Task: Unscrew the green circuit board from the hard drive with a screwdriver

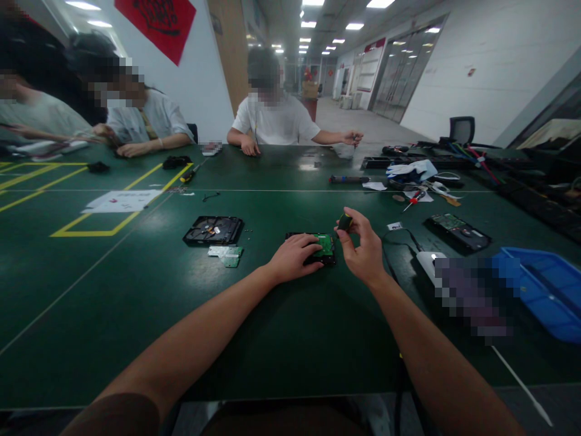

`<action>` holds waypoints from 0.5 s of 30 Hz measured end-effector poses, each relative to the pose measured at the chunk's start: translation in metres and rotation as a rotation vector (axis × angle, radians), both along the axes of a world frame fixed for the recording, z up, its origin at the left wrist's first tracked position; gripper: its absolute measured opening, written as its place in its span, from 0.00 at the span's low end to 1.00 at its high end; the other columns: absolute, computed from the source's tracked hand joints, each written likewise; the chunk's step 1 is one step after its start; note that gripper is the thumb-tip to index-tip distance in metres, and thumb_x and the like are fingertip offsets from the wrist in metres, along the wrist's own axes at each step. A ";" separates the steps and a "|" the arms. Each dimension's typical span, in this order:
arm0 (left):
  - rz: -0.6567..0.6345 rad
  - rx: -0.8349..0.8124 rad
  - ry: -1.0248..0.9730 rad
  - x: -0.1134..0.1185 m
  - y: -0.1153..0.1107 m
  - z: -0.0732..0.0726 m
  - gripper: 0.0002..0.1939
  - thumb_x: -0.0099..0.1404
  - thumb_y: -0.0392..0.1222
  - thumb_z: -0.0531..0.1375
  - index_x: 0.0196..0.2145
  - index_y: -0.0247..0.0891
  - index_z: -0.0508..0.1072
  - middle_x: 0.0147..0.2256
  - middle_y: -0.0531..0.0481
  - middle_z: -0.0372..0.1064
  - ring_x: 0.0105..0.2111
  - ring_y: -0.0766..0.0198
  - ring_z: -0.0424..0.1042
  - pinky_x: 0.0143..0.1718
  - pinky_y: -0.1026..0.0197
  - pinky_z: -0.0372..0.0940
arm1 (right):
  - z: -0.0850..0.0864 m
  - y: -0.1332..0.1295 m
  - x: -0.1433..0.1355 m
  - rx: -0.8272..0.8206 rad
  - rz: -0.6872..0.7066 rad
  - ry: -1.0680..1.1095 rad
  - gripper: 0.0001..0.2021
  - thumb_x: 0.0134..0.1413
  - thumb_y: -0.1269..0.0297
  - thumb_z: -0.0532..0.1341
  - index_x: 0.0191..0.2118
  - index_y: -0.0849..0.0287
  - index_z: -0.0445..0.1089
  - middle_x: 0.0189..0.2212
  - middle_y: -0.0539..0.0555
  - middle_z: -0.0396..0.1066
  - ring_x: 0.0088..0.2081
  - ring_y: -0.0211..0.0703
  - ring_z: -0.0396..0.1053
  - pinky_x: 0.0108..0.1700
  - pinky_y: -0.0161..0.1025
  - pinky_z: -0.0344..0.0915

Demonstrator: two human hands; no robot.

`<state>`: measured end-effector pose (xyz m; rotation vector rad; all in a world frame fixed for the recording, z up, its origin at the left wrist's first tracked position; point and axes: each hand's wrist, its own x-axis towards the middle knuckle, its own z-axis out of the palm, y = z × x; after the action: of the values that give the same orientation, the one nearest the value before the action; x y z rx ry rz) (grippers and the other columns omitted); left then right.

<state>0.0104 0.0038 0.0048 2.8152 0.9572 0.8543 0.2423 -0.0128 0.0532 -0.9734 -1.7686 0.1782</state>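
Observation:
My left hand (pixel 296 258) lies across a black hard drive (pixel 325 244), gripping it against the table, thumb by the near edge and fingers over the top. Part of the drive's green circuit board shows beyond my fingertips. Just right of it, my right hand (pixel 362 249) is closed around the dark handle of a screwdriver (pixel 345 221), held up near the drive's right end; its shaft and tip cannot be made out. To the left sits another hard drive (pixel 213 231), with a detached circuit board (pixel 227 255) in front of it and tiny screws beside it.
On the right lie a third hard drive (pixel 458 232), a blue tray (pixel 544 290), a white device with a cable (pixel 426 261) and a red screwdriver (pixel 413 200). A paper sheet (pixel 122 201) lies left. Across the green table (pixel 136 315) sits a person (pixel 276 118); others sit left.

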 end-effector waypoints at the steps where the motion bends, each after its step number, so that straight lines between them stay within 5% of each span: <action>1: 0.000 0.001 0.000 0.000 0.000 -0.001 0.22 0.70 0.55 0.63 0.55 0.40 0.74 0.58 0.39 0.70 0.61 0.46 0.68 0.62 0.40 0.66 | 0.000 0.000 0.000 0.006 -0.014 -0.012 0.26 0.67 0.62 0.61 0.68 0.46 0.60 0.58 0.57 0.73 0.51 0.52 0.77 0.54 0.56 0.77; 15: 0.006 0.019 0.008 0.000 0.000 0.000 0.22 0.70 0.55 0.63 0.56 0.41 0.74 0.59 0.40 0.70 0.60 0.46 0.69 0.61 0.40 0.66 | 0.004 -0.002 -0.001 0.101 -0.158 -0.070 0.26 0.65 0.56 0.65 0.65 0.45 0.63 0.48 0.55 0.73 0.38 0.47 0.72 0.44 0.51 0.76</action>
<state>0.0105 0.0036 0.0049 2.8356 0.9637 0.8584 0.2418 -0.0150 0.0573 -1.0516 -1.7382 -0.0451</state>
